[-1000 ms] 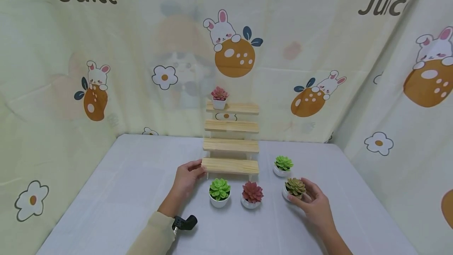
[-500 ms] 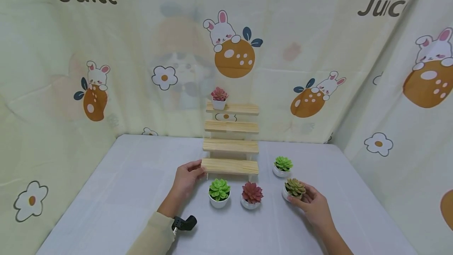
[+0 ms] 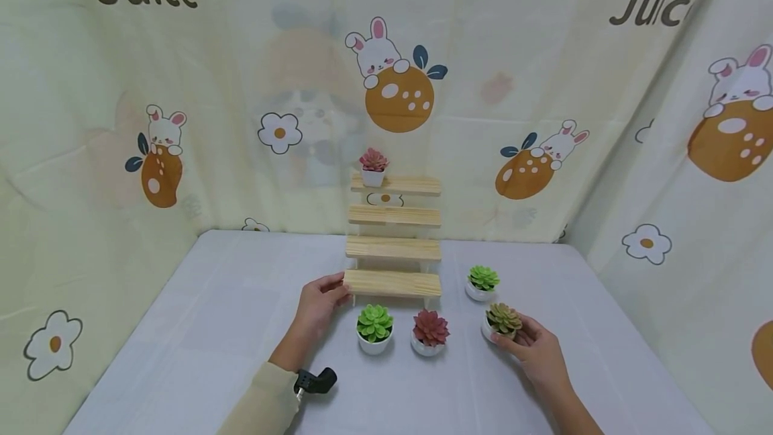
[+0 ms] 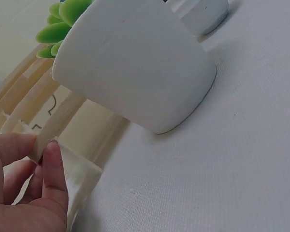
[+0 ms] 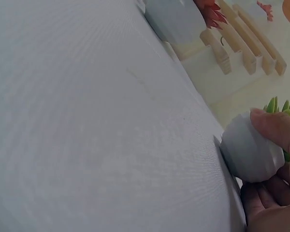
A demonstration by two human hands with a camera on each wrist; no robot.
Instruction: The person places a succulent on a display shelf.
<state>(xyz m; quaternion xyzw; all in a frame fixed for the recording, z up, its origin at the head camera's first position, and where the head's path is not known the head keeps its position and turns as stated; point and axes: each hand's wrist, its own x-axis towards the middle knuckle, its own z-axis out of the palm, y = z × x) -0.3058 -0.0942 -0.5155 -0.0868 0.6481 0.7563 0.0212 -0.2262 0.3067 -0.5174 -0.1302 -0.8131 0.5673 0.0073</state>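
Observation:
My left hand pinches the left end of the lowest board of a tiered wooden shelf; in the left wrist view thumb and fingers meet on the board's end. My right hand grips a brownish-green succulent by its white pot, which sits low at the tablecloth. Just behind it stands a bright green succulent in a white pot. In front of the shelf are another bright green succulent and a dark red one.
On the left of the top board stands a pink succulent in a white pot. A pale cloth covers the table. Printed curtains hang close behind the shelf and along both sides.

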